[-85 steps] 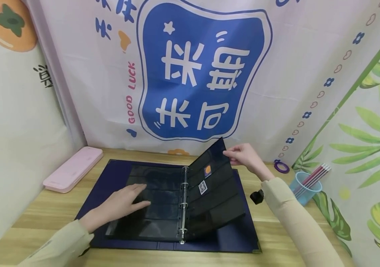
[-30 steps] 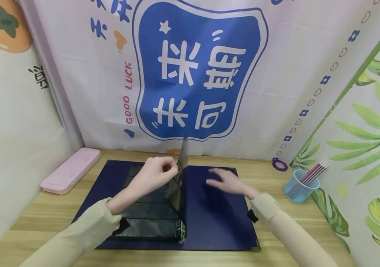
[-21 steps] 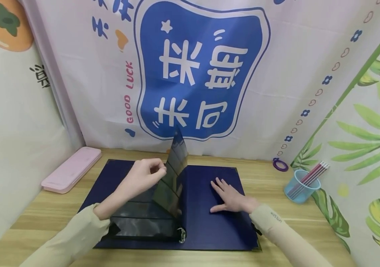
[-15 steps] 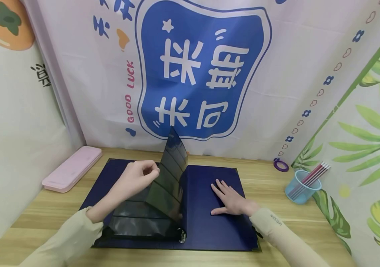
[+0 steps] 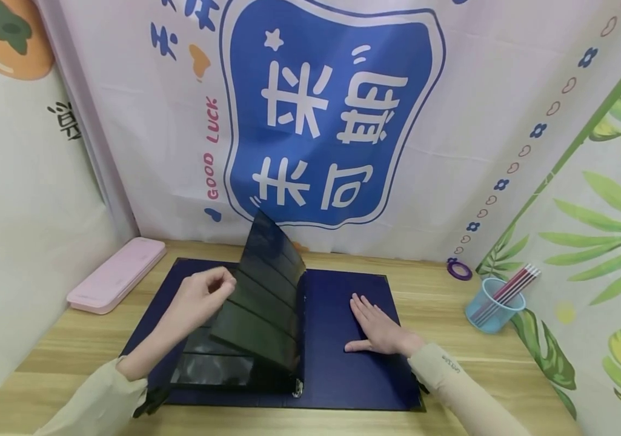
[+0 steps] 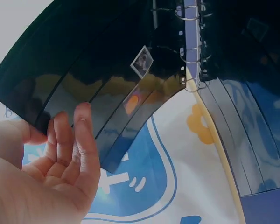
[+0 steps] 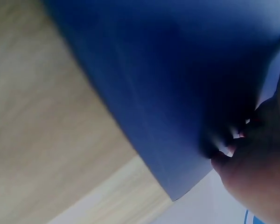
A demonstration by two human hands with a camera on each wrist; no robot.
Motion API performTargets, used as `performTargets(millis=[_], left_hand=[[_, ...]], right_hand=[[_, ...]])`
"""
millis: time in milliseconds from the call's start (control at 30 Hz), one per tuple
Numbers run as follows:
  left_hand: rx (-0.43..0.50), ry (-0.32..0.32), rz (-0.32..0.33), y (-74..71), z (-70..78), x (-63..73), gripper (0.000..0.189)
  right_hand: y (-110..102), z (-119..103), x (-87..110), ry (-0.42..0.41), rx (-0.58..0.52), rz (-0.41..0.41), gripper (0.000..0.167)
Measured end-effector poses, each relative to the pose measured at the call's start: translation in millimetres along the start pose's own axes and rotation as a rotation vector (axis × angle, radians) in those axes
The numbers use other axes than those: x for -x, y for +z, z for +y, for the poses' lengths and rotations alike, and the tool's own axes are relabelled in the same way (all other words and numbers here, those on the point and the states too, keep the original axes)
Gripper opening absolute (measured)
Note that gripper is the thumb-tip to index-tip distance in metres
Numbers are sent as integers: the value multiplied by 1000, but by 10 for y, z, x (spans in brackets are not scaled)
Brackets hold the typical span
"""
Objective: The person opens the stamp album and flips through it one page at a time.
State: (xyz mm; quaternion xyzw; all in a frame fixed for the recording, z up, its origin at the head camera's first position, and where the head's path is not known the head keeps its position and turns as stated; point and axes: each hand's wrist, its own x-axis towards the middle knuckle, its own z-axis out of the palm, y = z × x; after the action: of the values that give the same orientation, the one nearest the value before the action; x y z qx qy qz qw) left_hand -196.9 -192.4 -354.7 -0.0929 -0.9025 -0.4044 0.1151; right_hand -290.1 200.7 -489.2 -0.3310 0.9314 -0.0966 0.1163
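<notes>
A dark blue ring-bound stamp album (image 5: pixel 337 375) lies spread on the table. My left hand (image 5: pixel 192 306) pinches the outer edge of a black pocket page (image 5: pixel 266 284), which stands tilted over to the left above the other black page surface (image 5: pixel 212 369). In the left wrist view, thumb and fingers meet at that page's edge. Through it show a small black-and-white stamp (image 6: pixel 142 61) and one with an orange disc (image 6: pixel 131 103). Metal rings (image 6: pixel 191 56) run along the spine. My right hand (image 5: pixel 378 327) rests flat, fingers straight, on the bare inside of the right cover.
A pink pencil case (image 5: pixel 117 275) lies at the left. To the right stand a blue mesh cup (image 5: pixel 494 309) with several pencils and, behind it, a purple ring (image 5: pixel 459 270). A printed cloth (image 5: pixel 179 139) hangs behind the wooden table (image 5: pixel 37 369).
The right hand let go of the page and came down onto the right cover. The left hand took the page and has swung it over from right to left, past upright.
</notes>
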Motion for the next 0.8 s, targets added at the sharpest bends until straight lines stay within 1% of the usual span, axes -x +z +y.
performTargets(millis=[67,167,300,400,567,800], left_hand=[[-9,-11,10,-46,-26,-4,16],[-29,-16,8,-111,-105,2,15],[-39,-11,-11,-172,-274,54,15],[-34,-36,-33,-215,-404,111,16],[-13,-112,-110,-254,-630,181,23],[20,-194,-236,-224,-935,232,28]], right_hand=[[-26,-16,5,5,4,-3,105],[-51,-36,16,5,9,-9,105],[-54,-50,25,-11,-4,4,105],[-54,-56,30,-12,-9,7,106],[-48,-45,30,-5,-19,7,106],[29,13,9,-6,-16,32,106]])
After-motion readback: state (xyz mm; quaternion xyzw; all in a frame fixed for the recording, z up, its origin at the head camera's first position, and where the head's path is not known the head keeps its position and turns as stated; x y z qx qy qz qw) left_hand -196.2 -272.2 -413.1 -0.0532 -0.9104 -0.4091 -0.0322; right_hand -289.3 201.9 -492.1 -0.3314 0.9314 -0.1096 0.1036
